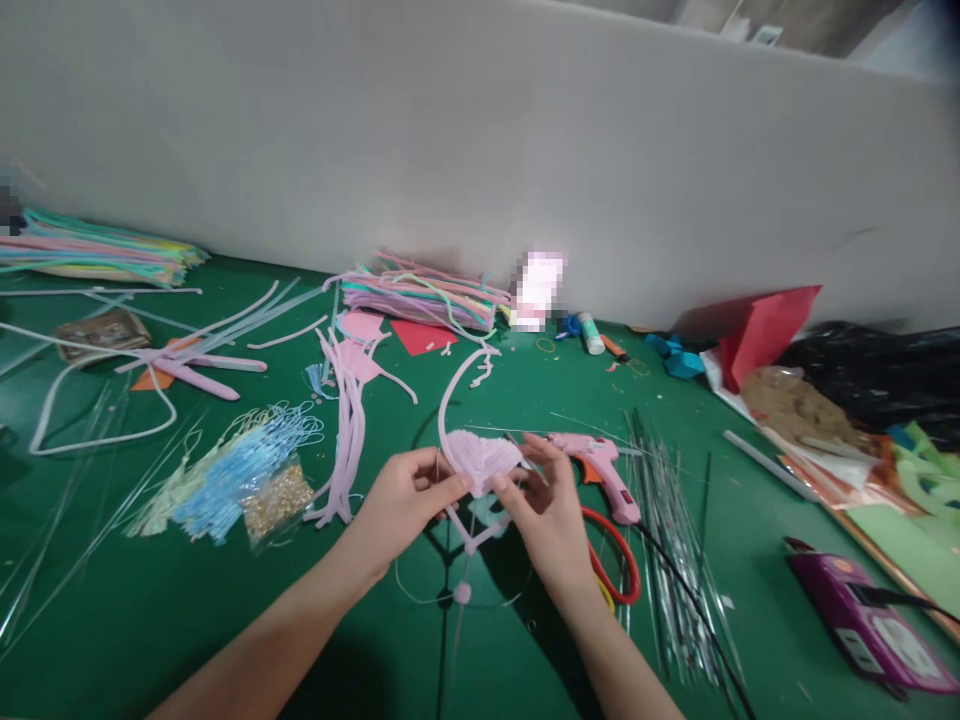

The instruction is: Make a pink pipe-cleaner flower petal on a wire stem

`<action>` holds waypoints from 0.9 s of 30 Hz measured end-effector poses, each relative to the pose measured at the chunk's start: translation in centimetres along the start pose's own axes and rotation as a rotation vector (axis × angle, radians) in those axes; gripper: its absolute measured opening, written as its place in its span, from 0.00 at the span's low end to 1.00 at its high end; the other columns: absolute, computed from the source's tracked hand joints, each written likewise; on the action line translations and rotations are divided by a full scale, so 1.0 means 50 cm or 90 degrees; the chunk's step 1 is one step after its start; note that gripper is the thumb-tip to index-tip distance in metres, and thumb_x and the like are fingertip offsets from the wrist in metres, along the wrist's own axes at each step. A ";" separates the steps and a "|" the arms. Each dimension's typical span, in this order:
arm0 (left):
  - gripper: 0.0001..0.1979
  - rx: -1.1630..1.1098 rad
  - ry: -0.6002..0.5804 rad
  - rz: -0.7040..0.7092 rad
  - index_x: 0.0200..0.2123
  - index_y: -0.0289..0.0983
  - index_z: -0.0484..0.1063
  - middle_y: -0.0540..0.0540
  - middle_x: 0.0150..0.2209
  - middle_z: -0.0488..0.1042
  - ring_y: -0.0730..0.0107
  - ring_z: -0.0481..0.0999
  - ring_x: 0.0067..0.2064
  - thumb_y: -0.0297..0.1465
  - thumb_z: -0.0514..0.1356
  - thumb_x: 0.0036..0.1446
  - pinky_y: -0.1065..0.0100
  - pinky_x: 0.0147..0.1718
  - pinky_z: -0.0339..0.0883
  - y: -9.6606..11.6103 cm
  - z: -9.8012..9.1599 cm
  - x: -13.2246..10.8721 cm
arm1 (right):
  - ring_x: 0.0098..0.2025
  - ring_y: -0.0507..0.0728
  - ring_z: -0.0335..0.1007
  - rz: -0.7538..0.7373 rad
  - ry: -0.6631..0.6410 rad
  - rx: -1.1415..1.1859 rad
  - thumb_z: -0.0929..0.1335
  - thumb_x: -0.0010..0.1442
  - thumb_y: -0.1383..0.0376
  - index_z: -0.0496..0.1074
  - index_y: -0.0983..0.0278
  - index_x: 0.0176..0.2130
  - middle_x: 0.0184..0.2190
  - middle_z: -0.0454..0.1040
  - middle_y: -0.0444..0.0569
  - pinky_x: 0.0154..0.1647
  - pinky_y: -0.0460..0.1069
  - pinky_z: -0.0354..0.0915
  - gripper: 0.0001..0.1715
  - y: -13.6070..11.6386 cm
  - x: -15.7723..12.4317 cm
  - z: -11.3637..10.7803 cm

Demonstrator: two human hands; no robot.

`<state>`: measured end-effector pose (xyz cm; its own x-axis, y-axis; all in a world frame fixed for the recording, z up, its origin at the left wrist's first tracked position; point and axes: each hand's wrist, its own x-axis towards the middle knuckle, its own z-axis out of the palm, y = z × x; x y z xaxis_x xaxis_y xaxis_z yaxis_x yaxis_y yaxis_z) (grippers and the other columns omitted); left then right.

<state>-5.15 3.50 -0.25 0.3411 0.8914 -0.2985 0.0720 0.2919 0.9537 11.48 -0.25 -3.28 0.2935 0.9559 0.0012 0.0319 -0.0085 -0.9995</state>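
Note:
Between both hands is a lilac fan-shaped pipe-cleaner piece (482,458), its ribs spreading from a point at the bottom. My left hand (409,495) pinches its left lower side between thumb and fingers. On the other side, my right hand (546,500) grips the right lower edge, thumb in front, with some fingertips hidden behind. A curved lilac pipe cleaner (444,395) rises behind the piece. Below it, a V-shaped lilac stem (470,543) and a small lilac ball (462,593) on a thin stick show. A pink glue gun (600,465) lies just right of my right hand.
Red-handled scissors (630,565) and many thin clear sticks (679,560) lie to the right, near a purple device (870,620). On the left are blue tassels (232,480), a bag of gold beads (276,500) and loose lilac pipe cleaners (349,430). A pipe-cleaner bundle (424,300) sits by the wall.

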 end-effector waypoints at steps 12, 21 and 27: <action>0.26 0.036 -0.127 0.139 0.52 0.41 0.72 0.41 0.53 0.67 0.55 0.65 0.55 0.47 0.45 0.63 0.58 0.52 0.60 0.016 0.002 -0.015 | 0.58 0.65 0.63 -0.010 -0.152 0.173 0.63 0.57 0.42 0.67 0.56 0.54 0.55 0.69 0.53 0.56 0.60 0.61 0.32 -0.012 -0.016 0.008; 0.33 0.175 0.173 0.260 0.62 0.47 0.56 0.42 0.52 0.60 0.60 0.65 0.53 0.42 0.62 0.54 0.58 0.51 0.62 -0.006 -0.001 0.003 | 0.58 0.61 0.65 0.196 -0.341 0.470 0.74 0.51 0.68 0.72 0.57 0.49 0.53 0.73 0.50 0.65 0.59 0.50 0.25 -0.047 -0.019 -0.003; 0.19 -0.066 -0.030 0.055 0.38 0.35 0.72 0.49 0.32 0.73 0.69 0.72 0.36 0.38 0.69 0.45 0.70 0.36 0.67 0.013 -0.010 0.011 | 0.54 0.58 0.68 0.229 -0.438 0.429 0.75 0.50 0.68 0.72 0.58 0.48 0.51 0.73 0.49 0.61 0.57 0.56 0.24 -0.033 -0.018 -0.006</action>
<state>-5.38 4.38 0.16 0.3854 0.8983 -0.2110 -0.0562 0.2511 0.9663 11.47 -1.16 -1.64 -0.4386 0.8920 -0.1093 -0.5548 -0.3644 -0.7480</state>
